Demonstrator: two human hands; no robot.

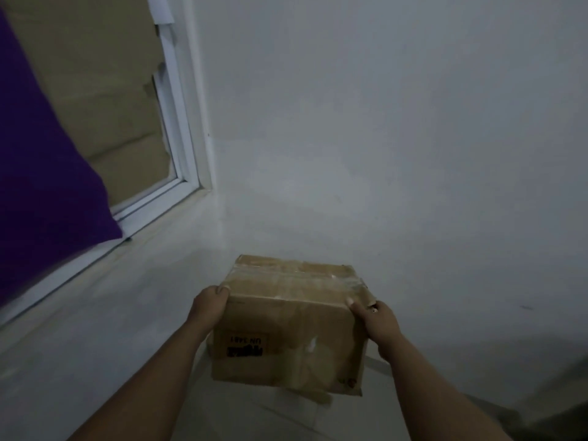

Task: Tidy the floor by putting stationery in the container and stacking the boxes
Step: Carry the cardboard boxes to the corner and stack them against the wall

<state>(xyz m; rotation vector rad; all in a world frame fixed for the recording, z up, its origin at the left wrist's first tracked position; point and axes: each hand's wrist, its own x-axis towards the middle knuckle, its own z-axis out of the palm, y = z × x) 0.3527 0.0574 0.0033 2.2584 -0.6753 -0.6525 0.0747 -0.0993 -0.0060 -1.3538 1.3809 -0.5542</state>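
**Cardboard box held in both hands near the room's corner**

The cardboard box (289, 323) sits between two bare hands, low in the middle of the view and above the pale tiled floor (95, 329), close to the corner where the white wall (381, 138) meets the window side. Its long axis runs roughly left to right across the view, from one hand to the other, and its taped top face tilts slightly away from the person, toward the wall. Clear tape bands cross the top and run down the near face. A printed label (243, 345) on the near face reads upside down, so the box is inverted relative to its print.

The left hand (208, 305) grips the upper left edge, thumb on top and fingers curled round the side. The right hand (380, 323) grips the upper right corner, thumb pressed on the taped edge.

To the left, a white-framed window (178, 148) is backed with brown cardboard sheets, and a purple cloth (41, 186) hangs over its left part.
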